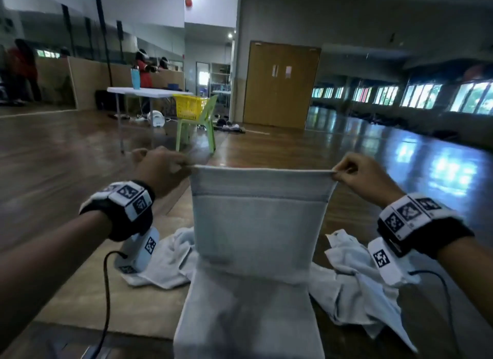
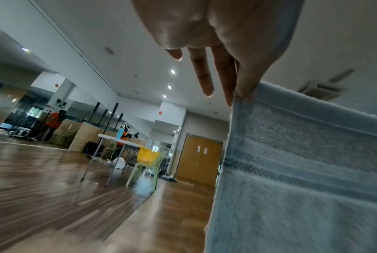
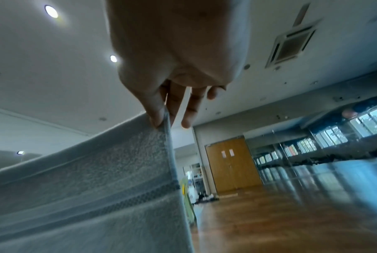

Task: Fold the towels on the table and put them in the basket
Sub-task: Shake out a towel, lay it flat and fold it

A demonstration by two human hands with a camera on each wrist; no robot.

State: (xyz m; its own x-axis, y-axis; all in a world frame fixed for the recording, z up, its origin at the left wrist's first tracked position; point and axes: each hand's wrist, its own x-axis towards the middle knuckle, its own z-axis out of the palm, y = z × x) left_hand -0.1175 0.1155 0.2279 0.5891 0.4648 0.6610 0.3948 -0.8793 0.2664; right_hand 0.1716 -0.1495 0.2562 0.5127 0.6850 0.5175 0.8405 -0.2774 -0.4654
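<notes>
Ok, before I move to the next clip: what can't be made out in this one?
- Blue towel: its lower end runs off the bottom edge of the head view.
- White towels: partly hidden behind the blue towel, so their count is unclear.
- Yellow basket: too far to see its contents.
- Left hand: index finger hidden behind the thumb in the left wrist view.
- Right hand: palm fills the view; the pinch shows only edge-on.

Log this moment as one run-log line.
phase: spreading towel | left hand: pinches top-left corner | right hand: pinches top-right corner | grey towel: held up, taut | white towels: crumpled on table | basket: on far chair
</notes>
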